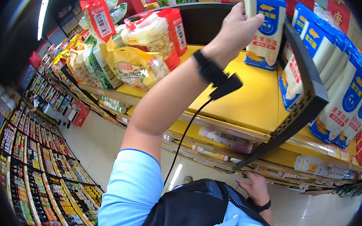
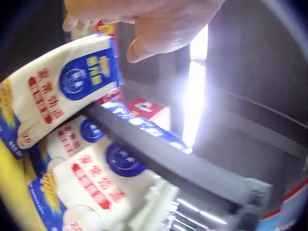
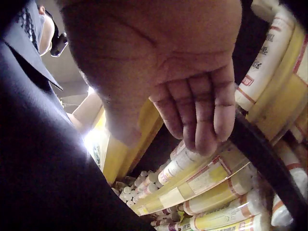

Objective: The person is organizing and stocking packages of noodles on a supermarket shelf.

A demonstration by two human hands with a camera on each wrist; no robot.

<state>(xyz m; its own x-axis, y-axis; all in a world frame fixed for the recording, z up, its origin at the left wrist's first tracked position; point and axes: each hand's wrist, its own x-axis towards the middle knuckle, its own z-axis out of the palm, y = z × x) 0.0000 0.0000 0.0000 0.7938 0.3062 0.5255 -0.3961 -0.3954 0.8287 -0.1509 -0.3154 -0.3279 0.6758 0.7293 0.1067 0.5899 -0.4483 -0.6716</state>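
A blue-and-white pack of dried noodles [image 1: 266, 31] stands upright on the yellow shelf. My left hand [image 1: 236, 29] is at its upper left edge, the thumb overlapping its front in the head view. From the left wrist, the same noodle pack [image 2: 62, 91] leans across the picture, and the left hand [image 2: 159, 24] shows above its top, thumb and fingers spread apart with a gap beside the thumb. Down near the lower shelves, my right hand [image 1: 255, 187] holds nothing; in the right wrist view its palm [image 3: 159, 62] and loosely extended fingers show.
A dark divider bar [image 1: 308, 70] separates the pack from rows of similar noodle packs [image 1: 348, 97] on the right. Bagged noodles [image 1: 138, 65] stand to the left on the yellow shelf [image 1: 234, 101]. Rolled noodle packs [image 3: 221, 192] fill lower shelves. Across the aisle, someone [image 1: 48, 107] stands by stocked shelves.
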